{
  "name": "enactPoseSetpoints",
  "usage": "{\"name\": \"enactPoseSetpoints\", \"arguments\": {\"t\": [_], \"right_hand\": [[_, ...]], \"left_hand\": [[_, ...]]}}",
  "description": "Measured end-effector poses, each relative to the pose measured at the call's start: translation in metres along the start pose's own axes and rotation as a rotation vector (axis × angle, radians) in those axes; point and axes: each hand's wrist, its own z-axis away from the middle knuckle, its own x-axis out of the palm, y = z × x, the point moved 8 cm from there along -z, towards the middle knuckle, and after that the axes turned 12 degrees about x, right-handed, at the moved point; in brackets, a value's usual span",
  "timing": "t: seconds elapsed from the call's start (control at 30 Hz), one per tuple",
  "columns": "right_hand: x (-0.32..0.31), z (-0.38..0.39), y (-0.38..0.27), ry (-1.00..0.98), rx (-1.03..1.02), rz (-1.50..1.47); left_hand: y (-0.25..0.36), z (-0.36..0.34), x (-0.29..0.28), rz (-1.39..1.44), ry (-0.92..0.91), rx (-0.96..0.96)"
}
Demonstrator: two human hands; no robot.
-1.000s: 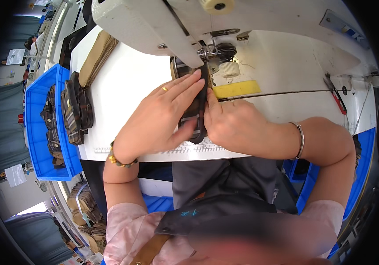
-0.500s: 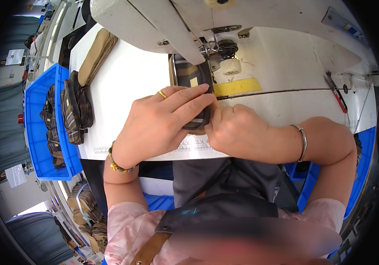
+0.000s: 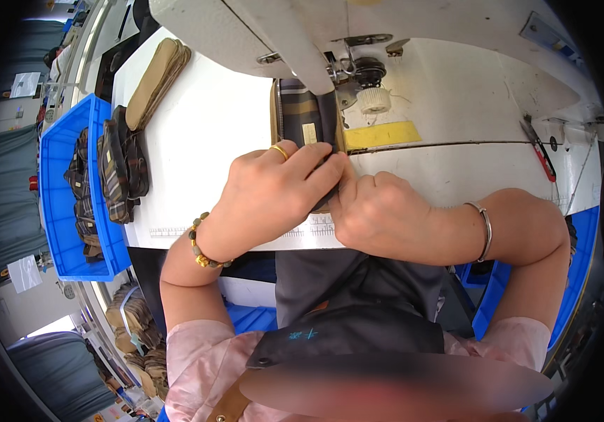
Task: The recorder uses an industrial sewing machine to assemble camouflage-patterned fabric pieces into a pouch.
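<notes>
A plaid fabric piece point(image 3: 303, 109) with a zipper, a small pale label and a dark edge band lies under the needle area of a white sewing machine point(image 3: 245, 35), partly hidden by the machine head. My left hand point(image 3: 274, 190) grips the near part of the piece, fingers bent over it beside the label. My right hand point(image 3: 379, 207) is curled at the piece's right edge, its index finger against it, close to my left fingertips. A yellow strip point(image 3: 383, 133) is on the machine bed to the right of the piece.
Stacked tan pieces point(image 3: 155, 84) and plaid pieces point(image 3: 122, 169) lie on the table's left. A blue crate point(image 3: 55, 197) holds more plaid pieces. Red-handled snips point(image 3: 546, 163) lie right. Blue bins point(image 3: 566, 295) stand below the table's right edge; a printed ruler strip point(image 3: 175, 232) runs along the front edge.
My left hand has shifted down and to the right, exposing more of the plaid piece and its label, and its fingers are more bent. My right hand has moved slightly toward me.
</notes>
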Motion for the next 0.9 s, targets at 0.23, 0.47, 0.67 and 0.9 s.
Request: {"name": "enactPoseSetpoints", "arguments": {"t": [0.23, 0.47, 0.67, 0.9], "right_hand": [[-0.008, -0.002, -0.001, 0.024, -0.033, 0.003], [-0.008, -0.001, -0.002, -0.003, -0.055, -0.058], [-0.003, 0.0, -0.002, -0.001, -0.037, -0.029], [-0.001, 0.0, -0.004, 0.029, -0.055, -0.029]], "left_hand": [[0.006, 0.001, -0.012, -0.161, 0.241, 0.106], [-0.011, 0.002, -0.002, 0.087, 0.162, -0.027], [-0.009, 0.001, 0.004, 0.078, 0.02, -0.094], [-0.01, 0.0, 0.007, 0.092, 0.003, -0.087]]}}
